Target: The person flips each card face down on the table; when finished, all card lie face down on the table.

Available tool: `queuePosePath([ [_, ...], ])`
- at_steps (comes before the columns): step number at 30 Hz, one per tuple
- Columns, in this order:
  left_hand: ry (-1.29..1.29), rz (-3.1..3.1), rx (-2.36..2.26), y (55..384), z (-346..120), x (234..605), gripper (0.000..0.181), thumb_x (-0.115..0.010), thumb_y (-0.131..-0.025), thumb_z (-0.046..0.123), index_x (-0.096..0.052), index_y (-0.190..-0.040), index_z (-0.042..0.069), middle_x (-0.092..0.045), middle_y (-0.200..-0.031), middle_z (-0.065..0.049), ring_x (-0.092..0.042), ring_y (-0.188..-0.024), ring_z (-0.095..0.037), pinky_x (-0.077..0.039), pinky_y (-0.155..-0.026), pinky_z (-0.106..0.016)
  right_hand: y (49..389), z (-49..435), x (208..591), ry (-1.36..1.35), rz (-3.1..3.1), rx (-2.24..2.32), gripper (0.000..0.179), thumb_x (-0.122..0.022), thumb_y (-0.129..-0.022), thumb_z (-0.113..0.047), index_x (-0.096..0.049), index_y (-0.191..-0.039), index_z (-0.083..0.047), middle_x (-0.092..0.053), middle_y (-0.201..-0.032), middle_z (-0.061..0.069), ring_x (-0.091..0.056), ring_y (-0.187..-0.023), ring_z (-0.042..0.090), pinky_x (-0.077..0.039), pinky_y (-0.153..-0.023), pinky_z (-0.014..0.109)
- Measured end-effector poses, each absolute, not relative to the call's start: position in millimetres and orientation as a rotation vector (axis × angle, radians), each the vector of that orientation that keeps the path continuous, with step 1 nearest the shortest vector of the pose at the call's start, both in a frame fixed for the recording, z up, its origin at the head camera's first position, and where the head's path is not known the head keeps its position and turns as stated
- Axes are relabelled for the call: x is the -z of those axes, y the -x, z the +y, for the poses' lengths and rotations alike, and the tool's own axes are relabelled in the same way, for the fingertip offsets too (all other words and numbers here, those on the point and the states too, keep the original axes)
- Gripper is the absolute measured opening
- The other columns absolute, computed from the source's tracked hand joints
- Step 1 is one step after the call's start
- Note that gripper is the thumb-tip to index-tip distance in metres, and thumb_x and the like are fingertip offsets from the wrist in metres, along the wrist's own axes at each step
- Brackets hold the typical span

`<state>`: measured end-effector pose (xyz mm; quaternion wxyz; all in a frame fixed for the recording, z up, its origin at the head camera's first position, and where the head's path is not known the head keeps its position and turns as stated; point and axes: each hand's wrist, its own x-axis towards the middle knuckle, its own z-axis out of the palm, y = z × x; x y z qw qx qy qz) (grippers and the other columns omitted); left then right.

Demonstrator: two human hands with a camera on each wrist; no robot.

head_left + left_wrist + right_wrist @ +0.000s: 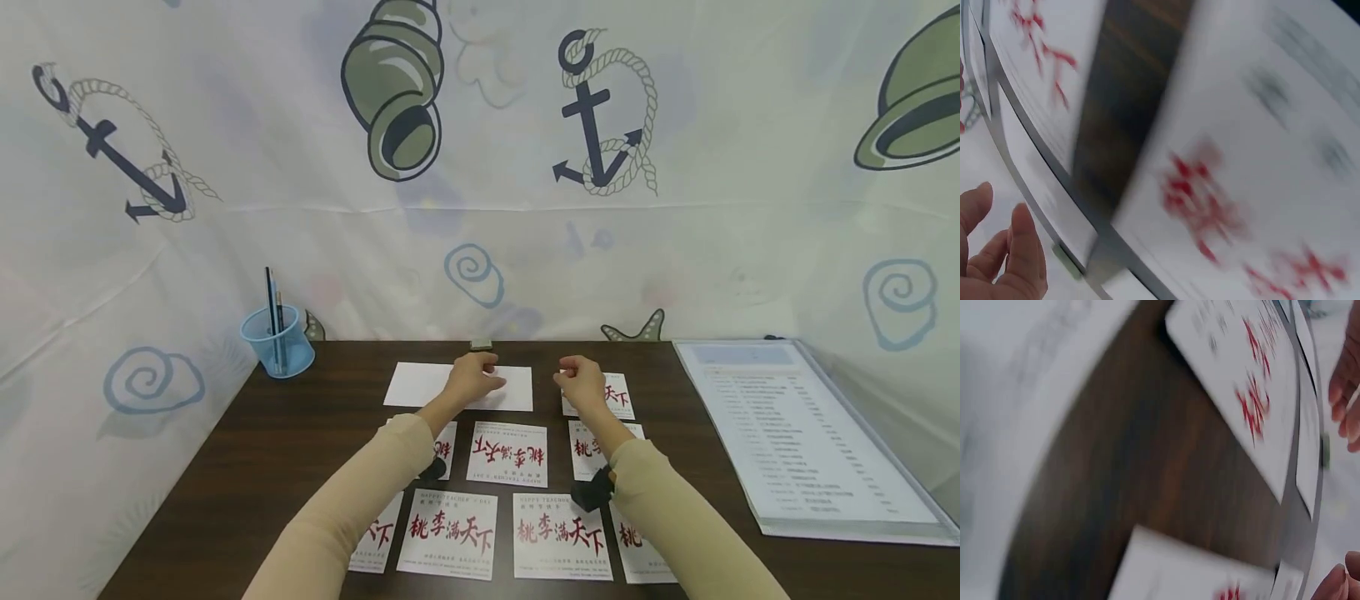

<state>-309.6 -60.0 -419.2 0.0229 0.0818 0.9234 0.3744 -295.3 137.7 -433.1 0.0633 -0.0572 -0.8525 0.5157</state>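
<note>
My left hand (474,377) hovers over a wide strip of blank white paper (416,383) at the back of the table, fingers loosely bent with nothing held. Whether the strip is one sheet or two cannot be told. To its right, my right hand (581,382) is above a white card with red characters (618,396), partly covering it; nothing shows between its fingers. Nearer me lie more such cards: an upside-down card (508,454) in the middle row and a front-row card (447,533), with others partly under my sleeves. Both wrist views are blurred.
A blue cup (279,346) with pens stands at the back left. On the right lies a large printed document (810,442) in a clear cover. A small greenish block (481,344) sits at the back edge, before a patterned curtain (510,233).
</note>
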Motion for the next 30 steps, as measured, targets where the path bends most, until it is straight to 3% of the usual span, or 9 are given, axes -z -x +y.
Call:
queuePosePath([
  [5, -0.315, 2.659, -1.31, 306, -35, 421, 0.054, -0.07, -0.084, 0.014, -0.05, -0.132, 0.0, -0.06, -0.113, -0.016, -0.066, -0.087, -0.025, -0.054, -0.072, -0.029, 295, 171, 432, 0.246, -2.575, -1.479, 0.03, -0.062, -0.085, -0.003, -0.06, -0.114, 0.007, -0.058, -0.088, 0.012, -0.054, -0.074, 0.017, -0.042, -0.056, 0.018],
  [12, -0.347, 2.594, -1.307, 301, -4, 421, 0.058, -0.072, -0.082, 0.012, -0.048, -0.133, 0.0, -0.058, -0.112, -0.016, -0.065, -0.084, -0.022, -0.053, -0.075, -0.03, 286, 207, 436, 0.351, -2.628, -1.382, 0.033, -0.059, -0.088, -0.004, -0.057, -0.119, 0.008, -0.058, -0.102, 0.021, -0.053, -0.093, 0.029, -0.044, -0.074, 0.033],
  [18, -0.362, 2.617, -1.266, 301, 10, 426, 0.061, -0.074, -0.08, 0.012, -0.048, -0.134, 0.0, -0.059, -0.111, -0.015, -0.065, -0.087, -0.023, -0.052, -0.08, -0.032, 283, 222, 442, 0.433, -2.685, -1.374, 0.038, -0.06, -0.087, -0.002, -0.053, -0.123, 0.008, -0.056, -0.098, 0.018, -0.052, -0.086, 0.026, -0.043, -0.069, 0.031],
  [30, -0.359, 2.674, -1.163, 302, 30, 430, 0.067, -0.076, -0.078, 0.012, -0.045, -0.137, 0.002, -0.06, -0.108, -0.012, -0.059, -0.091, -0.023, -0.051, -0.077, -0.032, 282, 226, 444, 0.402, -2.773, -1.227, 0.042, -0.066, -0.083, -0.004, -0.054, -0.122, 0.007, -0.059, -0.086, 0.014, -0.053, -0.078, 0.024, -0.043, -0.064, 0.033],
])
